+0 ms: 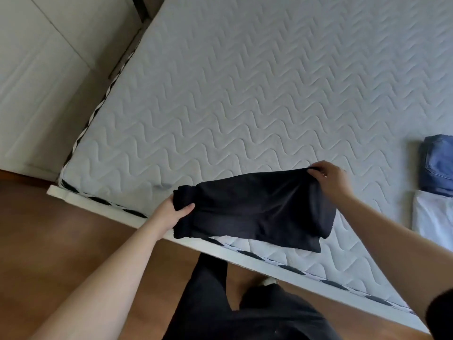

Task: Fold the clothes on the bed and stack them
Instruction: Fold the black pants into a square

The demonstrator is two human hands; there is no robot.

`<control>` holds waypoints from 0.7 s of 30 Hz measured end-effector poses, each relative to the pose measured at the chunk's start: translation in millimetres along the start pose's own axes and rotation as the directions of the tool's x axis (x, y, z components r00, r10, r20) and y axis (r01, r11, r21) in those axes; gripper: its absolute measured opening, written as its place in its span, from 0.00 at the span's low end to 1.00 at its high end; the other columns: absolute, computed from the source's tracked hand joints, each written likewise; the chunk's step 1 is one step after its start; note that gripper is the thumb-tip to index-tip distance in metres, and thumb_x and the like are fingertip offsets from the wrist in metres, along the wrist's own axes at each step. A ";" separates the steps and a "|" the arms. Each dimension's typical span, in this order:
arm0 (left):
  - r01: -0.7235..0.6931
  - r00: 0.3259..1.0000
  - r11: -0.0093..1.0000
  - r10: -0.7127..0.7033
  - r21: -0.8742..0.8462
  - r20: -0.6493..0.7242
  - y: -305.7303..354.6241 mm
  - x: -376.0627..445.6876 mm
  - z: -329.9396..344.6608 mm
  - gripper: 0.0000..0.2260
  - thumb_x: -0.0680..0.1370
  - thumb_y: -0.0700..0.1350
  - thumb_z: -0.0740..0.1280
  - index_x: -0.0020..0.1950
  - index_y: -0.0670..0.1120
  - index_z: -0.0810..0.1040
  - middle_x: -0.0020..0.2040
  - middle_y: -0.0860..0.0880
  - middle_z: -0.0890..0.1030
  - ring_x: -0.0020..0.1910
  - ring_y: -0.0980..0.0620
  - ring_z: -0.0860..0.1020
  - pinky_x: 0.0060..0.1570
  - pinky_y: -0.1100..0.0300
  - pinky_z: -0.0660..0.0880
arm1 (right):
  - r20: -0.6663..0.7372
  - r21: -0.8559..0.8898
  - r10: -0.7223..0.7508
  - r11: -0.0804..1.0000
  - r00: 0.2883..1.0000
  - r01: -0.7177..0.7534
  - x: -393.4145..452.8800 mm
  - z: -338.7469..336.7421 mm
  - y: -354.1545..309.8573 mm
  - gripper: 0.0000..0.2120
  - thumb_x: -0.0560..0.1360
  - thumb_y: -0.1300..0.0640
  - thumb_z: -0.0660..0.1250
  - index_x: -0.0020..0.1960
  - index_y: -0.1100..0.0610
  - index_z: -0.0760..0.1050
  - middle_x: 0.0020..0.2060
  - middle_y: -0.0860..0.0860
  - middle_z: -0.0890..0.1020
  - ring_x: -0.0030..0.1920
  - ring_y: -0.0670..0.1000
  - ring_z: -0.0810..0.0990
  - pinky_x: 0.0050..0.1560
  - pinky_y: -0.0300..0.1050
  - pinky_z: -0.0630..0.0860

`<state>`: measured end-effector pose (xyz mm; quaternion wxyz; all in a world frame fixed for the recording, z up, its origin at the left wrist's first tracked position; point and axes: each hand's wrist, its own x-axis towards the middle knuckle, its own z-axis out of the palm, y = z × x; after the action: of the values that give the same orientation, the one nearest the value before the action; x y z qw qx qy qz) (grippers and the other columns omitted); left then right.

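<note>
2 hands hold 1 black garment [255,209] just above the near edge of the bed [245,94], low in the centre of the head view. The left hand [171,212] grips the bunched left end, thumb curled over the cloth; the right hand [328,177] pinches the upper right corner between curled fingers. The garment already looks doubled over, its lower right layers touching the mattress, so this fold appears well under way but not yet laid down.

At the right edge of the frame, a folded pair of blue jeans [438,165] lies on the mattress, and a white garment [434,217] lies just below it in the picture, touching it; both run out of frame, so whether the white piece is fully folded cannot be told. By this reckoning, at least 1 item is done, 1 is in hand, and stacking is left to do. No other loose clothes show on the visible bed. The wooden floor [49,229] fills the lower left, with a pale wall [36,69] at upper left.
</note>
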<state>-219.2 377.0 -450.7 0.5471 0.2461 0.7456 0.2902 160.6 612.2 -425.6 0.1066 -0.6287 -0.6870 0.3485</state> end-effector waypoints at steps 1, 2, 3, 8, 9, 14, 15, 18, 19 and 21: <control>0.011 1.000 1.000 -0.011 -0.015 -0.018 -5.9 14.3 -8.5 0.12 0.75 0.55 0.72 0.56 0.62 0.75 0.54 0.62 0.80 0.55 0.59 0.78 0.50 0.58 0.76 | 0.028 -0.021 -0.001 1.000 1.000 0.002 18.4 16.1 -8.4 0.01 0.76 0.50 0.69 0.47 0.44 0.79 0.41 0.39 0.82 0.43 0.40 0.78 0.43 0.29 0.66; 0.029 0.999 0.999 -0.030 -0.034 -0.039 -12.6 28.9 -17.8 0.13 0.76 0.56 0.71 0.58 0.61 0.74 0.55 0.61 0.80 0.56 0.58 0.78 0.52 0.56 0.76 | 0.058 -0.041 0.000 0.999 0.998 0.003 38.3 34.5 -15.6 0.03 0.76 0.51 0.69 0.49 0.47 0.80 0.43 0.42 0.83 0.45 0.43 0.79 0.44 0.31 0.68; 0.048 0.997 0.998 -0.051 -0.051 -0.052 -18.8 44.4 -27.3 0.13 0.77 0.57 0.69 0.60 0.61 0.73 0.56 0.61 0.79 0.57 0.56 0.78 0.52 0.56 0.76 | 0.077 -0.059 0.000 0.998 0.997 0.005 59.2 52.9 -22.3 0.05 0.77 0.52 0.68 0.51 0.50 0.81 0.45 0.45 0.83 0.48 0.47 0.79 0.47 0.36 0.70; 0.144 0.984 0.984 -0.132 0.102 -0.120 -52.4 121.3 -71.8 0.24 0.79 0.59 0.63 0.73 0.54 0.66 0.65 0.53 0.76 0.64 0.47 0.74 0.59 0.52 0.73 | 0.155 -0.159 -0.041 0.985 0.987 0.066 152.9 138.7 -53.0 0.07 0.78 0.51 0.66 0.53 0.50 0.81 0.49 0.49 0.84 0.50 0.52 0.78 0.51 0.46 0.71; 0.143 0.983 0.976 -0.121 0.163 -0.138 -57.8 134.6 -79.3 0.26 0.80 0.59 0.62 0.75 0.52 0.64 0.67 0.52 0.75 0.65 0.46 0.73 0.62 0.52 0.71 | 0.169 -0.177 -0.048 0.981 0.984 0.078 168.6 153.6 -56.3 0.06 0.78 0.50 0.66 0.52 0.49 0.81 0.48 0.49 0.83 0.48 0.51 0.77 0.49 0.45 0.69; 0.129 0.967 0.961 -0.067 0.244 -0.246 -68.9 192.6 -103.7 0.27 0.78 0.57 0.66 0.73 0.50 0.63 0.66 0.51 0.75 0.63 0.45 0.75 0.56 0.56 0.69 | 0.200 -0.323 0.003 0.944 0.980 0.063 228.6 206.6 -63.8 0.05 0.76 0.45 0.64 0.45 0.44 0.77 0.43 0.48 0.82 0.44 0.52 0.77 0.41 0.45 0.67; 0.144 0.958 0.965 -0.079 0.220 -0.277 -70.5 200.4 -105.9 0.27 0.77 0.58 0.68 0.72 0.51 0.64 0.64 0.52 0.76 0.60 0.46 0.76 0.54 0.56 0.69 | 0.203 -0.346 0.020 0.937 0.979 0.053 235.7 214.5 -63.1 0.05 0.76 0.45 0.64 0.45 0.44 0.77 0.43 0.48 0.82 0.44 0.52 0.77 0.38 0.45 0.67; 0.176 0.934 0.975 -0.122 0.136 -0.337 -75.3 216.9 -106.4 0.26 0.75 0.57 0.70 0.69 0.52 0.65 0.57 0.53 0.77 0.55 0.47 0.79 0.52 0.55 0.72 | 0.201 -0.372 0.055 0.928 0.978 0.025 247.5 235.8 -57.6 0.05 0.76 0.49 0.64 0.48 0.46 0.78 0.46 0.50 0.83 0.48 0.56 0.78 0.47 0.50 0.75; 0.181 0.931 0.974 -0.125 0.139 -0.342 -76.4 219.9 -105.4 0.26 0.76 0.56 0.70 0.69 0.51 0.65 0.56 0.53 0.77 0.55 0.46 0.79 0.52 0.54 0.72 | 0.199 -0.363 0.056 0.931 0.978 0.021 248.7 241.3 -56.2 0.06 0.77 0.51 0.64 0.52 0.47 0.78 0.49 0.52 0.83 0.51 0.57 0.79 0.51 0.52 0.76; 0.175 0.925 0.968 -0.098 0.182 -0.366 -77.1 218.7 -102.0 0.28 0.75 0.53 0.71 0.71 0.48 0.65 0.59 0.49 0.77 0.57 0.45 0.78 0.56 0.51 0.73 | 0.208 -0.313 0.058 0.950 0.976 0.010 244.5 247.0 -55.7 0.13 0.77 0.55 0.66 0.62 0.51 0.76 0.55 0.54 0.82 0.56 0.58 0.78 0.57 0.52 0.75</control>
<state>-382.1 455.2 -628.2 0.3935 0.1938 0.8738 0.2098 -73.4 758.3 -644.1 -0.0732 -0.6047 -0.7331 0.3025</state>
